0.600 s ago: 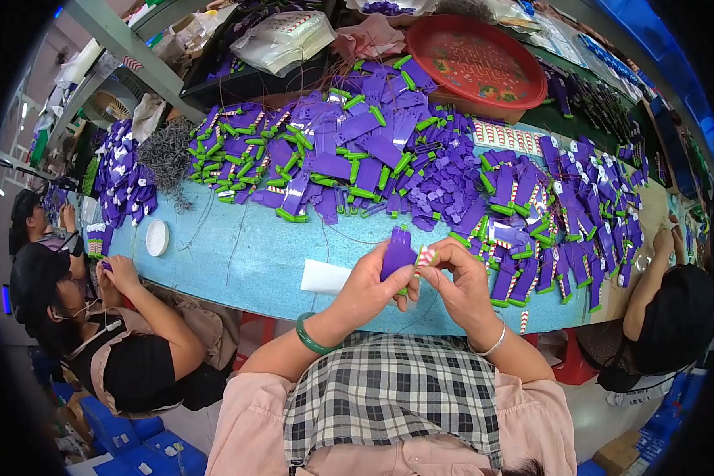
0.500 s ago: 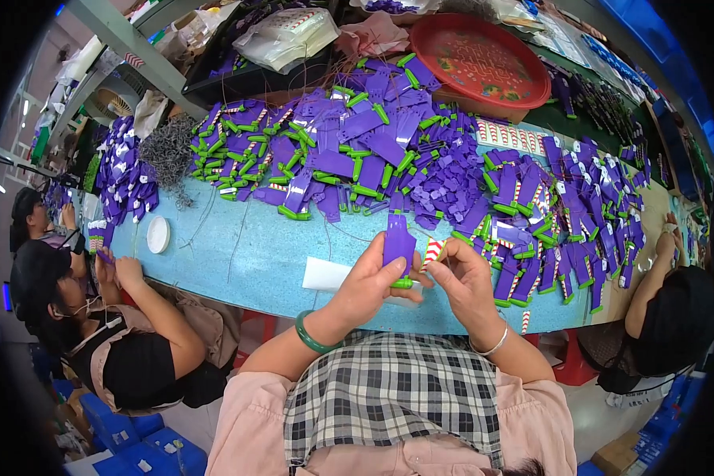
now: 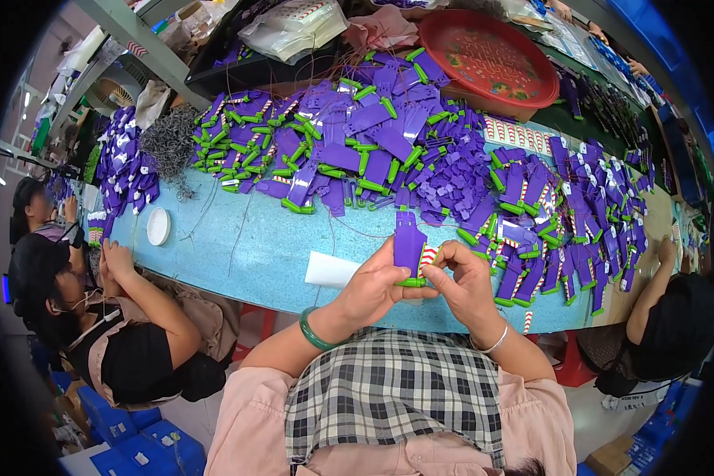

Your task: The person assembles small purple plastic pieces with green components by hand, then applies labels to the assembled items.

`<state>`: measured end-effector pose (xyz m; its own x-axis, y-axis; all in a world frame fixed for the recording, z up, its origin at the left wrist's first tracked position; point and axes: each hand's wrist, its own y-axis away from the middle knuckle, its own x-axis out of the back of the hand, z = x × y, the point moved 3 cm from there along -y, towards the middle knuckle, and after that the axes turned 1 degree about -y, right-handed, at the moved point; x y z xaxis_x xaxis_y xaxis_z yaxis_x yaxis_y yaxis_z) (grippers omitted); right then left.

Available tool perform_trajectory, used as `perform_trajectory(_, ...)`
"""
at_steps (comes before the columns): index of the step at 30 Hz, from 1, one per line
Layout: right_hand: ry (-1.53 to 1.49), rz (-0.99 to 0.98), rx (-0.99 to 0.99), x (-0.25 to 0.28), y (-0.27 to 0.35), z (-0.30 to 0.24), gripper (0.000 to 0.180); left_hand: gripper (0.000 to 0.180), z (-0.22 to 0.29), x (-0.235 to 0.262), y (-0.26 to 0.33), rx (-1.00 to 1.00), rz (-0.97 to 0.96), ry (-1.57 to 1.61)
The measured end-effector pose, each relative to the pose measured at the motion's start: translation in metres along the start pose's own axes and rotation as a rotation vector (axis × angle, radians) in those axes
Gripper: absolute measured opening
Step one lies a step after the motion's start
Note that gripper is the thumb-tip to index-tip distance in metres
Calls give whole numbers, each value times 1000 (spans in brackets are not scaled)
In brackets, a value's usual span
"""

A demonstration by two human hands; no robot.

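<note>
My left hand (image 3: 375,287) grips a flat purple plastic piece with a green end (image 3: 409,247), held upright above the near edge of the light blue table (image 3: 246,246). My right hand (image 3: 462,282) pinches a small red-and-white striped part (image 3: 428,255) against the right side of that piece. A green bangle sits on my left wrist, a thin silver one on my right. A white paper slip (image 3: 331,270) lies on the table just left of my left hand.
Big heaps of purple and green pieces (image 3: 373,143) cover the table's far half and right side (image 3: 571,214). A red round tray (image 3: 500,55) stands at the back. A white lid (image 3: 158,226) lies left. People sit at my left (image 3: 119,333) and right (image 3: 674,317).
Both hands have turned the purple piece more upright and drawn it slightly nearer. The right fingers have closed in on the striped part beside it.
</note>
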<state>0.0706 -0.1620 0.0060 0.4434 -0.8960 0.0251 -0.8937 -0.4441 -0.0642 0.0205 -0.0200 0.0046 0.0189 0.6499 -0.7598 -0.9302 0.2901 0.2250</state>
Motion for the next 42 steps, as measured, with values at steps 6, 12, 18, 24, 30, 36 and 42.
perform_trajectory(6, 33, -34, 33, 1, 1, -1, 14, 47, -1, -2, 0, -3, -11, -59)
perform_trajectory(12, 122, -31, 124, 2, 3, -1, 13, 52, 0, -5, 0, -13, -31, -88)
perform_trajectory(18, 200, -24, 166, 3, 3, -4, 12, 51, -1, -4, 0, -16, 32, -325)
perform_trajectory(24, 209, 18, 170, 1, 1, -9, 14, 41, -2, -3, -1, -12, -9, -369)
perform_trajectory(30, 221, 2, 176, 3, 0, -10, 13, 31, -3, -3, -2, -2, 22, -173)
perform_trajectory(36, 224, 10, 220, 5, -2, -8, 16, 22, -8, 2, -3, -22, 17, -362)
perform_trajectory(42, 491, 86, 607, 6, -5, -27, 17, 27, -9, 0, 0, -34, -42, -358)
